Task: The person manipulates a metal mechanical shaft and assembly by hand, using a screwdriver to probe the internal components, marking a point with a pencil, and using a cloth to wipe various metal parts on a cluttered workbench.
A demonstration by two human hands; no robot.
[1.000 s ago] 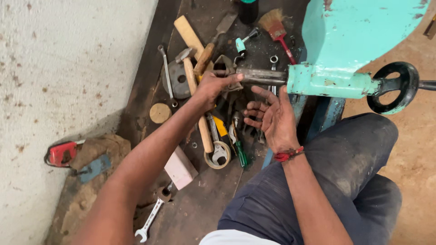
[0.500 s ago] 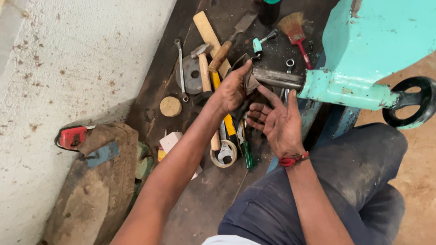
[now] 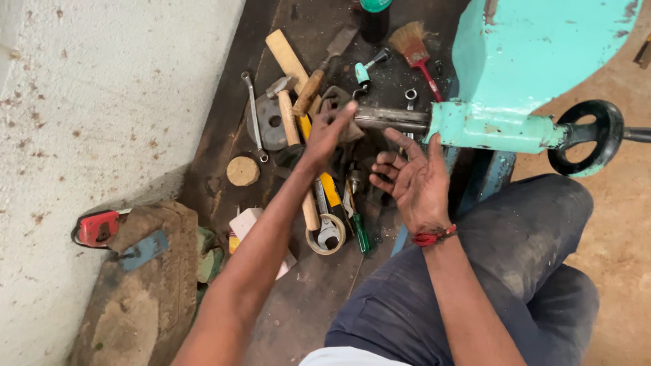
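Fingers of your left hand (image 3: 330, 132) pinch dark rag (image 3: 337, 102) at steel shaft (image 3: 392, 118) end, 12 o'clock of screwdrivers (image 3: 342, 203). Right hand (image 3: 411, 177) open, empty, palm up under shaft. Advice: keep rag flat on shaft; right fingers clear of turquoise housing (image 3: 495, 129).

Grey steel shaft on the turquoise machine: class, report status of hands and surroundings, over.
Left hand fingertips at the grey steel shaft end. Right hand open, palm up, below it, empty. Wooden-handled hammers and green-handled screwdriver crowd the floor underneath.

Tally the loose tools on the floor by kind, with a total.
Hammers with wooden handles: 2
Spanners: 1
Brushes: 1
Green-handled screwdrivers: 1
Tape rolls: 1
Total: 6
Others under the left hand are too hidden to count.
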